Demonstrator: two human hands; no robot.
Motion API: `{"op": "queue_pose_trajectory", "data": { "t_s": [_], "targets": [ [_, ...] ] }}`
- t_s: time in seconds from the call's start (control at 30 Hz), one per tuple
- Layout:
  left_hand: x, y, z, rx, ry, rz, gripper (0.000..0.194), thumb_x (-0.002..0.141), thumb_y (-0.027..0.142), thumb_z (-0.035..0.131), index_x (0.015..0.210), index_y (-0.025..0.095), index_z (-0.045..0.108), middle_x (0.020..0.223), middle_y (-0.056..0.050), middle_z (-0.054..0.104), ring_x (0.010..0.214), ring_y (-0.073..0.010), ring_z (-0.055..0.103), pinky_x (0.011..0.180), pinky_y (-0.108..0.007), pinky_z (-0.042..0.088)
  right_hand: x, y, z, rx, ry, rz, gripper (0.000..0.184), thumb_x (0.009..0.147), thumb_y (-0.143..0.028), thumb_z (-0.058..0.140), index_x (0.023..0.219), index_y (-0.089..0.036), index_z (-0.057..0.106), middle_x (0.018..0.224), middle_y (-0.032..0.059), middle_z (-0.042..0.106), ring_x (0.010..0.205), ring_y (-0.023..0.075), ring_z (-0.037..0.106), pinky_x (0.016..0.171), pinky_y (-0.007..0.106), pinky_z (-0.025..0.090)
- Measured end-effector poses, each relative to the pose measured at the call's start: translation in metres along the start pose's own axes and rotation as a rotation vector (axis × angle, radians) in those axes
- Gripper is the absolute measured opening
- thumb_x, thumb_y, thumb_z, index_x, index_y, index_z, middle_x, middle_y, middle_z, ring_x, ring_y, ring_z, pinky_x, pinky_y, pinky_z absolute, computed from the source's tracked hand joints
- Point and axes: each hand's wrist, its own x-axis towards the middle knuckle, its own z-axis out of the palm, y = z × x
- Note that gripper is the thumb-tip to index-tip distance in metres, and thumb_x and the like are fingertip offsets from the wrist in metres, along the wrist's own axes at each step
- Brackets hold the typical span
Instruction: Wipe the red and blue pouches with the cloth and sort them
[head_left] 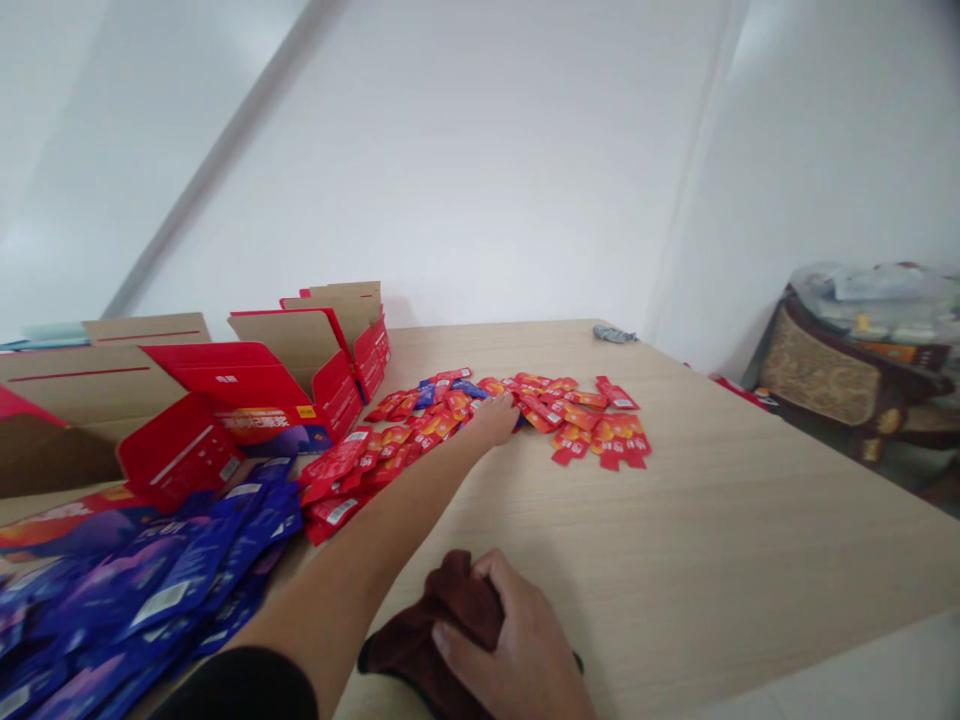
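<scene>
My left hand reaches far forward across the table, its fingers curled down at the edge of a heap of small red-and-orange packets. A few blue packets are mixed into that heap, and a bit of dark blue shows beside the fingertips. Whether a packet is between those fingers is hidden. Close to the front edge, my right hand grips a crumpled dark brown cloth, thumb on one side and fingers over the top. The cloth rests on the tabletop.
Open red cardboard boxes with raised flaps line the left side. Before them lies a big pile of blue pouches. A grey crumpled item sits at the far corner of the wooden table. Beyond the right edge stands a patterned chair loaded with bags.
</scene>
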Motion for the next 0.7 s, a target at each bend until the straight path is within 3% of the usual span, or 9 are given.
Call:
{"op": "queue_pose_trajectory", "data": {
  "t_s": [0.2, 0.4, 0.53, 0.6, 0.7],
  "targets": [
    [-0.001, 0.002, -0.013, -0.069, -0.104, -0.076, 0.036, 0.101, 0.037, 0.066, 0.131, 0.016, 0.062, 0.13, -0.011, 0.064, 0.11, -0.0245, 0.067, 0.092, -0.045, 0.059, -0.002, -0.002, -0.002, 0.01, 0.035, -0.015, 0.027, 0.077, -0.035, 0.073, 0.099, -0.029, 0.058, 0.088, -0.0044, 0.068, 0.083, 0.0197, 0.064, 0.072, 0.028, 0.039],
    [-0.036, 0.003, -0.056, -0.219, -0.006, -0.125, 0.035, 0.101, 0.038, 0.066, 0.129, 0.016, 0.063, 0.127, -0.01, 0.065, 0.108, -0.0241, 0.067, 0.092, -0.046, 0.059, -0.003, -0.003, -0.002, 0.001, 0.05, -0.012, 0.028, 0.078, -0.035, 0.074, 0.099, -0.028, 0.057, 0.086, -0.0047, 0.066, 0.081, 0.019, 0.062, 0.073, 0.028, 0.039],
    [-0.086, 0.001, -0.099, -0.362, 0.146, -0.147, 0.031, 0.108, 0.038, 0.052, 0.131, 0.02, 0.062, 0.124, -0.009, 0.068, 0.111, -0.0232, 0.068, 0.097, -0.041, 0.055, -0.003, -0.001, -0.003, 0.021, 0.051, -0.019, 0.027, 0.079, -0.036, 0.074, 0.098, -0.027, 0.057, 0.086, -0.0046, 0.065, 0.082, 0.0188, 0.062, 0.074, 0.028, 0.04],
    [-0.122, -0.003, -0.119, -0.436, 0.21, -0.172, 0.033, 0.109, 0.038, 0.047, 0.133, 0.02, 0.059, 0.119, -0.008, 0.071, 0.109, -0.0224, 0.069, 0.094, -0.035, 0.054, -0.005, 0.001, -0.005, 0.06, 0.033, -0.044, 0.023, 0.082, -0.036, 0.073, 0.096, -0.027, 0.057, 0.084, -0.0049, 0.064, 0.081, 0.018, 0.061, 0.074, 0.028, 0.041],
    [-0.185, -0.013, -0.137, -0.534, 0.26, -0.218, 0.036, 0.105, 0.043, 0.052, 0.13, 0.017, 0.056, 0.11, -0.008, 0.072, 0.097, -0.0222, 0.071, 0.083, -0.032, 0.056, -0.011, 0.004, -0.012, 0.112, 0.001, -0.075, 0.024, 0.084, -0.039, 0.073, 0.095, -0.025, 0.057, 0.085, -0.0046, 0.064, 0.082, 0.0178, 0.061, 0.075, 0.028, 0.042]
  ]
}}
